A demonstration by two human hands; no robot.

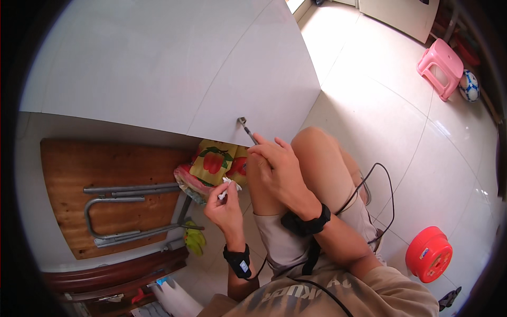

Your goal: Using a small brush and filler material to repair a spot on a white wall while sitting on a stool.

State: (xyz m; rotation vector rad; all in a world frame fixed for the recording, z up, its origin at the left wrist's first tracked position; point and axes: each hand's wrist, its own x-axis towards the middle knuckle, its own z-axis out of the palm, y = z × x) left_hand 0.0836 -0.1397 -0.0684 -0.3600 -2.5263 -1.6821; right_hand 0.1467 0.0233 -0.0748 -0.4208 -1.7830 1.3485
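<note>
My right hand [280,166] is closed around the end of a slim dark-grey tool [247,128] with a small squarish metal head. That head is over the white panel [158,68], close to its lower edge; I cannot tell whether the two touch. Lower and to the left, my left hand [224,208] pinches a crumpled white tissue [229,185] between thumb and fingers. Just behind the tissue lies a yellow bag [210,161] printed with red fruit, partly under the panel.
A wooden folding table [132,169] with grey metal legs leans at the left. Yellow-green gloves [194,240] hang or lie beside it. On the tiled floor at right are a red stool [432,253], a pink stool [442,66] and a ball [468,86]. A black cable [390,190] loops past my knee.
</note>
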